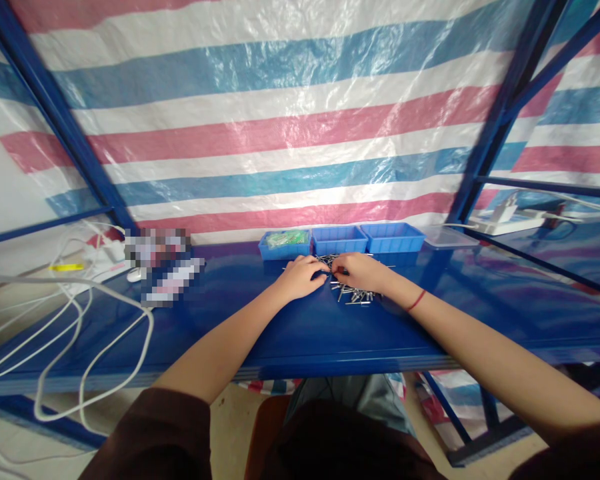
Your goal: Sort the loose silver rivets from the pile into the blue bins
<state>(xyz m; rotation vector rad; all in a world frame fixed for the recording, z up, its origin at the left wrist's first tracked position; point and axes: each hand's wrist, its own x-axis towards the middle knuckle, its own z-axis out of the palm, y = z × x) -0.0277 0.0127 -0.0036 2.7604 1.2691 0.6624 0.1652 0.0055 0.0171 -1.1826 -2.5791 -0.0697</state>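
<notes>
Metal pins (357, 295), trays (397, 244) on blue table (330, 337)

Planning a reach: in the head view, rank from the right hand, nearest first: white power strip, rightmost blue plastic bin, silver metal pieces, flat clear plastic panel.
1. Silver metal pieces: by the right hand.
2. Rightmost blue bin: beyond, to its right.
3. Clear panel: right of that bin.
4. White power strip: far right.

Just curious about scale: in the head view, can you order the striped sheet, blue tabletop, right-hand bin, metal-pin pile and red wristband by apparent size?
Striped plastic sheet
Blue tabletop
Right-hand blue bin and metal-pin pile: unsure, the right hand hides part of the pile
Red wristband
</notes>
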